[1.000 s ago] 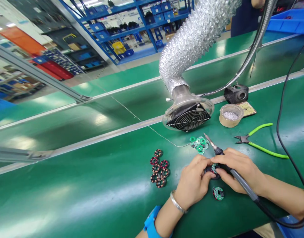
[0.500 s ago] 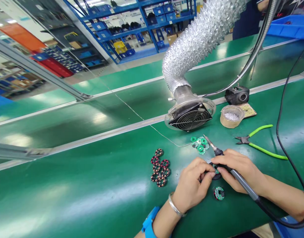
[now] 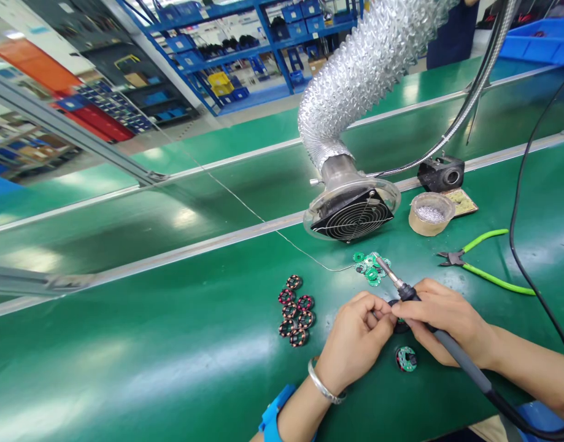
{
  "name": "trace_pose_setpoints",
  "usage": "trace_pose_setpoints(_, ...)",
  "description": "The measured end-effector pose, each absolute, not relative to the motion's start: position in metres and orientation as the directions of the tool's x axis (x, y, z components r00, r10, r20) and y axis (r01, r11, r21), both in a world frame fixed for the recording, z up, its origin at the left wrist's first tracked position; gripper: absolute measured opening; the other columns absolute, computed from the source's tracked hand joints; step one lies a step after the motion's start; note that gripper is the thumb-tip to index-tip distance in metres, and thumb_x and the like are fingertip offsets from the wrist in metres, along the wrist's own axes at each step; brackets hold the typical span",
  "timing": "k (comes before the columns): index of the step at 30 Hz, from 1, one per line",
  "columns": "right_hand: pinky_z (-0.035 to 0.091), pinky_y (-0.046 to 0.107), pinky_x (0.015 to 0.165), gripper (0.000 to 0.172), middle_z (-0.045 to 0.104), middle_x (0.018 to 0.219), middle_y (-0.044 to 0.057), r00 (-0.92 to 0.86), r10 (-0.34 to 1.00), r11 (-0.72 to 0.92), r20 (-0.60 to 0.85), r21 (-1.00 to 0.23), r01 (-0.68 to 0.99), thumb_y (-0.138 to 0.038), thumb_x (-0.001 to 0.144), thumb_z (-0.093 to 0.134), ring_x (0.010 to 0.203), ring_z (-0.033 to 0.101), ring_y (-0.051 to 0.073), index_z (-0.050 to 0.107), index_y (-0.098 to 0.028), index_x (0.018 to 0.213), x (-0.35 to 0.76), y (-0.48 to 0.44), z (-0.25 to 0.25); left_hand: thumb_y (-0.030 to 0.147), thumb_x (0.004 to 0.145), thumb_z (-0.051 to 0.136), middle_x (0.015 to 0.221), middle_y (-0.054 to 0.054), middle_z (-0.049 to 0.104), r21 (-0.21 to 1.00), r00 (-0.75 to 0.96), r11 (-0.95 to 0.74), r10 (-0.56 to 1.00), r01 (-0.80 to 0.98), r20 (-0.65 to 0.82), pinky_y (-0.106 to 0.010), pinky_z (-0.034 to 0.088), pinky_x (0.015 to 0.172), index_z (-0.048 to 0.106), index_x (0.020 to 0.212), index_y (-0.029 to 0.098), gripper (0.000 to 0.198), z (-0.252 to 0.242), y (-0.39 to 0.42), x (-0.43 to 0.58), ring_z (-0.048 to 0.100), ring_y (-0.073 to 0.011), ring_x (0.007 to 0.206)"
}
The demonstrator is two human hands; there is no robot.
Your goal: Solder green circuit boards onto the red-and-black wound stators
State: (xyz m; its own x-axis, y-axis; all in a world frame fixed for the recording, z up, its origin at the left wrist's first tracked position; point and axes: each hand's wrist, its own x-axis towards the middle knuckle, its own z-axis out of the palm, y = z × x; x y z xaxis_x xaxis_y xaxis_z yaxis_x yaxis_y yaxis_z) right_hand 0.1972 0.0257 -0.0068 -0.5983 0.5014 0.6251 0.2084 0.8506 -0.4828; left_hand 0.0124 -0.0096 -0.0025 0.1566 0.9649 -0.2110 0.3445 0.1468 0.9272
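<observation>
My left hand (image 3: pixel 355 341) and my right hand (image 3: pixel 440 319) meet over a small dark round part (image 3: pixel 398 322) on the green bench, fingers of both pinched on it. A soldering iron (image 3: pixel 404 288) also lies in my right hand, tip pointing up and left toward a pile of small green circuit boards (image 3: pixel 370 265). Another round part with a green board (image 3: pixel 405 358) lies just below my hands. Several copper-wound coils (image 3: pixel 294 311) sit left of my left hand. A thin solder wire (image 3: pixel 263 223) runs in from the upper left.
A fume extractor fan (image 3: pixel 351 216) on a silver duct (image 3: pixel 359 67) hangs behind the boards. A tape roll (image 3: pixel 429 213), a sponge tray (image 3: pixel 463 201), a black holder (image 3: pixel 440 173) and green-handled cutters (image 3: pixel 482 264) lie to the right. A black cable (image 3: pixel 521 202) loops down.
Both hands stay on the small part. The soldering iron's tip has swung slightly left, closer to the green boards.
</observation>
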Motion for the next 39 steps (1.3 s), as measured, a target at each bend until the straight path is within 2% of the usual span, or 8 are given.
trace_pose_setpoints(5,0.046,0.029,0.061,0.030,0.058,0.068,0.001,-0.613,0.512,0.839,0.602,-0.503,0.207,-0.004,0.088,0.044,0.061,0.050,0.015,0.057,-0.015,0.112,0.197,0.024,-0.008,0.022,0.083,0.055,0.059,0.005,0.049,0.934,0.179,0.202,0.949,0.294,-0.261,-0.018,0.036,0.044,0.058,0.078,0.017,0.008,0.000,-0.011,0.010,0.044,-0.0071,0.046)
trace_pose_setpoints(11,0.044,0.029,0.059,0.033,0.059,0.070,0.001,-0.622,0.506,0.836,0.598,-0.516,0.184,-0.003,0.087,0.044,0.059,0.047,0.015,0.056,-0.015,0.115,0.198,0.023,-0.006,0.015,0.080,0.054,0.057,0.005,0.051,0.940,0.188,0.157,0.957,0.304,-0.221,-0.018,0.036,0.043,0.058,0.074,0.017,0.007,-0.003,-0.012,0.008,0.044,-0.0070,0.045)
trace_pose_setpoints(17,0.046,0.031,0.061,0.045,0.062,0.080,0.004,-0.516,0.611,0.769,0.601,-0.605,0.206,-0.007,0.087,0.050,0.067,0.054,0.016,0.051,-0.018,0.131,0.208,0.019,0.012,0.014,0.080,0.054,0.057,0.004,0.053,0.922,0.176,0.194,0.949,0.336,-0.263,-0.018,0.037,0.042,0.059,0.074,0.017,0.008,-0.003,-0.012,0.007,0.047,-0.0072,0.044)
trace_pose_setpoints(19,0.047,0.033,0.061,0.044,0.061,0.082,0.005,-0.515,0.639,0.744,0.571,-0.628,0.227,-0.012,0.086,0.051,0.070,0.056,0.018,0.054,-0.019,0.129,0.214,0.015,0.019,0.015,0.081,0.055,0.056,0.004,0.053,0.918,0.181,0.202,0.944,0.340,-0.275,-0.018,0.037,0.042,0.059,0.074,0.017,0.008,-0.003,-0.011,0.007,0.046,-0.0070,0.043)
trace_pose_setpoints(25,0.041,0.034,0.050,0.027,0.060,0.066,0.003,-0.473,0.738,0.638,0.482,-0.727,0.253,-0.016,0.081,0.051,0.051,0.051,0.017,0.060,-0.020,0.106,0.218,0.003,0.028,0.019,0.082,0.056,0.059,0.003,0.053,0.916,0.192,0.202,0.940,0.348,-0.280,-0.019,0.037,0.042,0.059,0.073,0.016,0.010,-0.002,-0.011,0.006,0.046,-0.0073,0.044)
trace_pose_setpoints(28,0.040,0.035,0.049,0.021,0.062,0.065,0.004,-0.442,0.736,0.653,0.513,-0.712,0.259,-0.016,0.081,0.049,0.052,0.054,0.019,0.060,-0.021,0.098,0.214,0.000,0.029,0.018,0.082,0.055,0.058,0.003,0.053,0.910,0.192,0.202,0.939,0.362,-0.284,-0.019,0.037,0.042,0.060,0.074,0.016,0.010,-0.003,-0.011,0.006,0.046,-0.0072,0.045)
trace_pose_setpoints(32,0.039,0.034,0.048,0.018,0.060,0.063,0.004,-0.423,0.728,0.668,0.539,-0.698,0.259,-0.016,0.083,0.049,0.050,0.052,0.018,0.060,-0.021,0.095,0.214,0.000,0.029,0.017,0.082,0.055,0.059,0.003,0.054,0.904,0.197,0.212,0.934,0.372,-0.300,-0.019,0.037,0.043,0.061,0.075,0.016,0.010,-0.003,-0.010,0.007,0.046,-0.0071,0.046)
trace_pose_setpoints(39,0.048,0.025,0.058,0.035,0.069,0.081,0.002,-0.481,0.675,0.728,0.560,-0.612,0.308,-0.005,0.089,0.055,0.059,0.057,0.011,0.058,-0.019,0.121,0.206,0.020,0.013,0.019,0.084,0.053,0.064,0.003,0.053,0.918,0.238,0.187,0.930,0.349,-0.280,-0.021,0.041,0.049,0.058,0.075,0.017,0.011,-0.002,-0.009,0.003,0.051,-0.0093,0.052)
